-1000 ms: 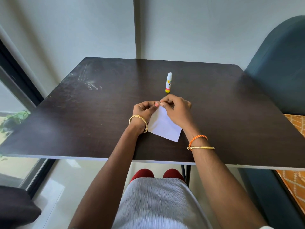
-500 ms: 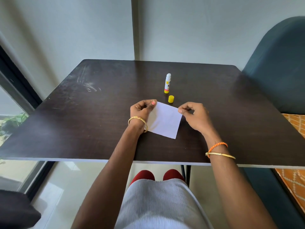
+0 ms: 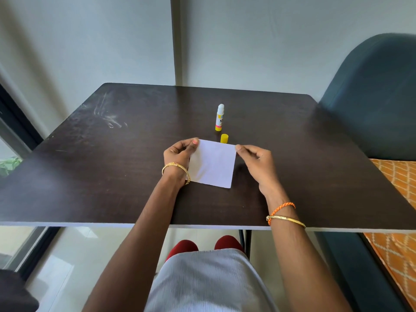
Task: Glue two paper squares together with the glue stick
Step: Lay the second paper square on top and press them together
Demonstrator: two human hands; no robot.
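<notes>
White paper (image 3: 212,164) lies flat on the tabletop (image 3: 90,176), left hand (image 3: 180,154) pinching its far-left corner, right hand (image 3: 256,159) pinching the far-right, glue stick (image 3: 219,118) upright just beyond the paper's far edge, nearer the right hand.

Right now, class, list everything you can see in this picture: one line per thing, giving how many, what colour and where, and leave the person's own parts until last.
table: one, dark brown, fills the middle of the view.
paper: white; looks like one sheet, a second cannot be told apart; on the table between the hands.
glue stick: one, white and yellow, upright behind the paper, uncapped.
cap: one, yellow, on the table just past the paper's far edge.
chair: one, dark teal, right of the table.
cloth: orange patterned, far right.
left hand: one, gold bangle, pinches the paper's far left corner.
right hand: one, orange band and gold bangle, pinches the far right corner.
</notes>
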